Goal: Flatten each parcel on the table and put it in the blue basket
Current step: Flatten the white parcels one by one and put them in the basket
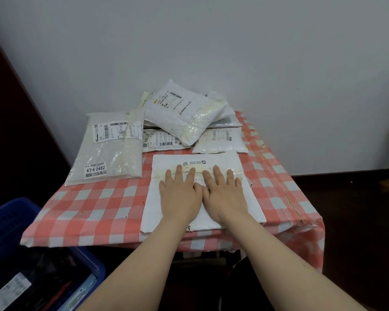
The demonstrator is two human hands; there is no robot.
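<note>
Your worktop (95, 205) with the red-and-white check cloth fills the middle, and the blue basket (7, 221) sits off its edge down at about 8 o'clock with some dark stuff inside. On the worktop you've got a big grey parcel (108, 151) marked 47-4-2402 at 10 o'clock, a heap of white parcels (178, 113) at 12, and the flat white parcel (252, 203) right in front of you at 6. Your left hand (180, 194) and right hand (225, 194) both lie palm-down on that one, side by side, fingers straight and spread, gripping nothing.
</note>
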